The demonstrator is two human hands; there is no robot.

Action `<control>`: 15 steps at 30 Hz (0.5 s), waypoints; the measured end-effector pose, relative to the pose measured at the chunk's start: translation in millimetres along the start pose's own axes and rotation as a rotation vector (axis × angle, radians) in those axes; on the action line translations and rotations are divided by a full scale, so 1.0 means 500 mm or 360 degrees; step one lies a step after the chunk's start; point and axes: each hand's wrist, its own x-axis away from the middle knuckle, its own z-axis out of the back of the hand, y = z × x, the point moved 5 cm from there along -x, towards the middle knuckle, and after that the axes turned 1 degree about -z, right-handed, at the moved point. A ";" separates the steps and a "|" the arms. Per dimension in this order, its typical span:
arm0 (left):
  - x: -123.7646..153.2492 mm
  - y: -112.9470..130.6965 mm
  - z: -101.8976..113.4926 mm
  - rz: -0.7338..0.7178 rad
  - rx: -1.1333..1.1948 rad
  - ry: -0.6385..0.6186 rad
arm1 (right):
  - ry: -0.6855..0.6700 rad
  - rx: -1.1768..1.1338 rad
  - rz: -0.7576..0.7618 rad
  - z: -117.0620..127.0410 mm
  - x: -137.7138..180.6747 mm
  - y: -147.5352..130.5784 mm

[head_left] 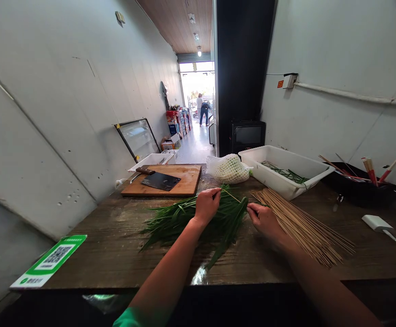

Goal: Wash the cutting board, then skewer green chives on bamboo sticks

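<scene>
A pile of long green chive leaves (pixel 184 220) lies across the middle of the dark wooden table (pixel 116 245). My left hand (pixel 206 204) hovers over the pile with its fingers pinched on a green leaf. My right hand (pixel 264 220) is closed on one thin bamboo skewer (pixel 234 196), whose tip runs up to the left hand's fingers. A spread of bamboo skewers (pixel 303 225) lies on the table just right of my right hand.
At the back are a wooden cutting board (pixel 180 184) with a cleaver (pixel 159 179), a white net bag (pixel 228 169), and a white tub (pixel 279 181) holding some greens. A dark basin (pixel 364 188) with sticks sits right. A QR-code sign (pixel 50 261) lies at the left corner, a white charger (pixel 375 222) at right.
</scene>
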 end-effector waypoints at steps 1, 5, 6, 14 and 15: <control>0.001 0.001 -0.001 -0.0009 -0.0008 -0.0005 | -0.0001 0.0003 -0.0001 0.000 0.000 0.000; 0.007 0.010 -0.010 -0.0060 -0.0034 -0.0051 | 0.0009 0.0001 -0.0008 0.000 0.001 -0.002; 0.011 0.015 -0.016 -0.0090 -0.0049 -0.0083 | 0.0011 0.0000 -0.0009 0.000 0.001 -0.002; 0.060 0.070 -0.074 -0.0443 -0.0151 -0.0394 | 0.0017 0.0009 0.0006 -0.002 0.000 -0.002; 0.062 0.074 -0.075 -0.0474 -0.0143 -0.0422 | 0.0021 0.0009 0.0009 -0.002 -0.001 -0.002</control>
